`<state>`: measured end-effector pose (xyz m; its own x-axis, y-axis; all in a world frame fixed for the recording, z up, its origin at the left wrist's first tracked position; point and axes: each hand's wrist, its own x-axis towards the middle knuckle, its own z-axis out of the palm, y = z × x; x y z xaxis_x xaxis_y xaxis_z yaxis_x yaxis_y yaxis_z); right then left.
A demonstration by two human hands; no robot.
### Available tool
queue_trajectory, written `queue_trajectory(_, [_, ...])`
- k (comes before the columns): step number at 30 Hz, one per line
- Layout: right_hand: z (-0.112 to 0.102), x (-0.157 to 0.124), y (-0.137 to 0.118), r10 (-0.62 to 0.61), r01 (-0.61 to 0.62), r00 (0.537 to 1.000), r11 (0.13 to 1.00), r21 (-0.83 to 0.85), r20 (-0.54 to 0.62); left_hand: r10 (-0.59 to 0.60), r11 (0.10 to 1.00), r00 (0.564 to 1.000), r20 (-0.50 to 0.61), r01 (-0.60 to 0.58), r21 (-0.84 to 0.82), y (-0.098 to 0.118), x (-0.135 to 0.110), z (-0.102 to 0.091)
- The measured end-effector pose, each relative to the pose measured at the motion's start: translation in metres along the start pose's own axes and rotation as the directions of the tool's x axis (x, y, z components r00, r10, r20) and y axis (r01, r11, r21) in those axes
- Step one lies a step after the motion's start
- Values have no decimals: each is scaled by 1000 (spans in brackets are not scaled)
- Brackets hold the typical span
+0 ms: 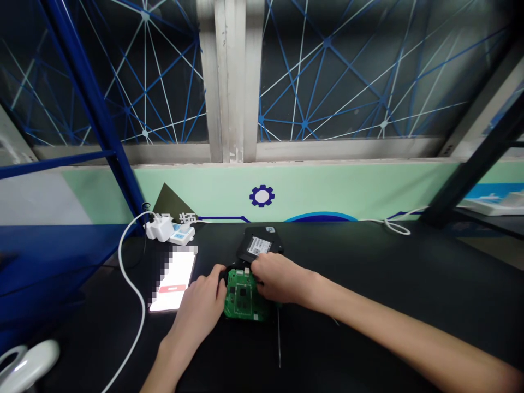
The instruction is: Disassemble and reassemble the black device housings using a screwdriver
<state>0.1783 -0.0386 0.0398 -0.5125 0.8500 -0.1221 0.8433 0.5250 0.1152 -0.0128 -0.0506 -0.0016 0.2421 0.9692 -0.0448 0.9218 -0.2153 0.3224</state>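
Observation:
A green circuit board (pixel 242 301) lies on the black table (pixel 368 284), seated in a dark casing whose edge shows around it. My left hand (pixel 200 305) rests at the board's left edge with fingers curled against the casing. At the board's top right corner my right hand (pixel 276 278) has its fingers bent down onto the edge. Just behind them lies a black cover (pixel 260 244) with a white label, flat on the table.
A lit phone (pixel 174 279) lies left of the board. A white charger and power strip (pixel 170 229) sit behind it, with a white cable (pixel 126 273) looping forward. A thin dark rod (pixel 279 338) lies in front. A white object (pixel 28 363) sits at the bottom left.

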Motion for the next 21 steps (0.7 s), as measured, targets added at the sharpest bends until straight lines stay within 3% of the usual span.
queue_trajectory(9, [9,-6,15,-25,30,998,994,102,-56,15,1000,1000,-6,-15,7,-3,1,3])
queue_trajectory(13, [12,-9,23,-87,116,987,968,224,-135,11,1000,1000,10,-11,7,-3,1,3])
queue_trajectory(21, [28,-14,32,-66,188,953,894,407,-295,2,1000,1000,16,-2,27,-2,2,2])
